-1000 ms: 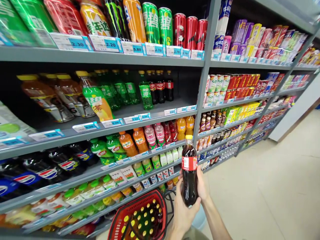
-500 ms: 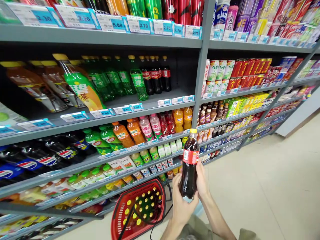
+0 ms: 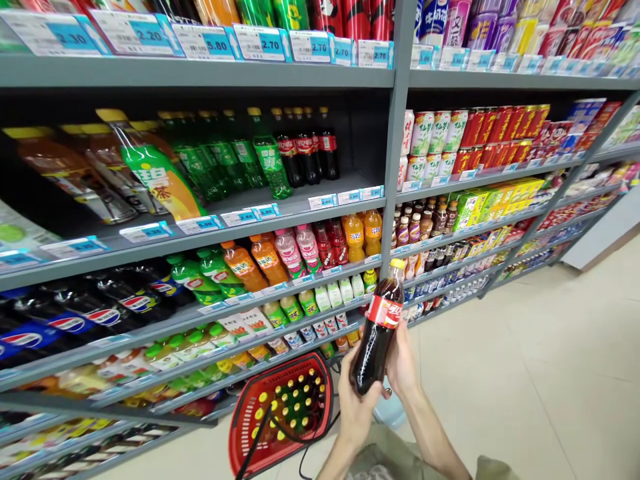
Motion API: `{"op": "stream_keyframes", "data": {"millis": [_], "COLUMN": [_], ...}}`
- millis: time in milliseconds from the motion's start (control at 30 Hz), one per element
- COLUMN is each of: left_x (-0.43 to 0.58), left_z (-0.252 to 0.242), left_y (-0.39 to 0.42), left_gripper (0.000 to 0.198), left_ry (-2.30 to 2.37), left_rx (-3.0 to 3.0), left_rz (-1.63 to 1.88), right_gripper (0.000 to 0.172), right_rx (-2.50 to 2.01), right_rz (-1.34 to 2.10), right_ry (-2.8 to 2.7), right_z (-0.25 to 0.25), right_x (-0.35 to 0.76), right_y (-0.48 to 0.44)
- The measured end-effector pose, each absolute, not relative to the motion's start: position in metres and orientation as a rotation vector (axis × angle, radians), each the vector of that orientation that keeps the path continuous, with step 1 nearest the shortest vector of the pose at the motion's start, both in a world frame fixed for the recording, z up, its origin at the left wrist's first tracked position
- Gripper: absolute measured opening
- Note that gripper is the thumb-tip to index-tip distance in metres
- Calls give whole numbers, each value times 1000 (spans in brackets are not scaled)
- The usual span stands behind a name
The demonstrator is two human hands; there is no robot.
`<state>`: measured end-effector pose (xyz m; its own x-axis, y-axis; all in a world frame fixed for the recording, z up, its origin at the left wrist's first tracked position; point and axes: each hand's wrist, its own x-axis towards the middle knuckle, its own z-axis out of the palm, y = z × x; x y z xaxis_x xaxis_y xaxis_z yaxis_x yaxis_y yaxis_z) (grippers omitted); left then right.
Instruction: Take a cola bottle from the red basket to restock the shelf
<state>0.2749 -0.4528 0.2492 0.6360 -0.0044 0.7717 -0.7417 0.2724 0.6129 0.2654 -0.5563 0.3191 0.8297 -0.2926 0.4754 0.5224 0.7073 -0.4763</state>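
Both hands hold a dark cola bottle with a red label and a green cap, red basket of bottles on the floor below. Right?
Not quite: the head view shows a yellow cap on the dark cola bottle. Left hand and right hand do hold it, above the red basket.

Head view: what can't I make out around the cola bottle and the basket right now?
- Cola bottle: its base is hidden by the left hand and right hand; the label print is too small to read.
- Red basket: bottle caps show, but the bodies and labels below are hidden by its wall.
- Lowest shelf: cut off by the frame's left edge and blurred.
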Motion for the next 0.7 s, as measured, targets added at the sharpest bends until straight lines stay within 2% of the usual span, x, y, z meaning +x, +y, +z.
{"op": "stream_keyframes", "data": {"millis": [67,133,267,433,500,633,700], "left_x": [269,262,254,252,255,273,287], "left_z": [249,249,249,243,237,222,213], "left_y": [-455,-459,-463,-462,-461,-449,-440], "left_gripper": [75,76,76,76,77,82,78], "left_ry": [-707,-640,-562,-576,-611,-749,-854], "left_rx": [992,820,666,719,818,1073,1225], "left_rz": [138,-173,-405,-351,-207,209,376], "right_gripper": [91,91,85,91,87,71,71], "right_rx": [-596,-566,-529,-579,-652,-1048,-1244], "right_rz": [-416,-427,-513,-441,-461,-716,-748], "right_ry": [-417,-480,-548,-511,-473,-373,-373], "right_z": [326,333,337,335,335,339,346], "right_x": [260,255,249,249,252,256,255], "right_y": [-564,-571,-576,-580,-591,-625,-637]}}
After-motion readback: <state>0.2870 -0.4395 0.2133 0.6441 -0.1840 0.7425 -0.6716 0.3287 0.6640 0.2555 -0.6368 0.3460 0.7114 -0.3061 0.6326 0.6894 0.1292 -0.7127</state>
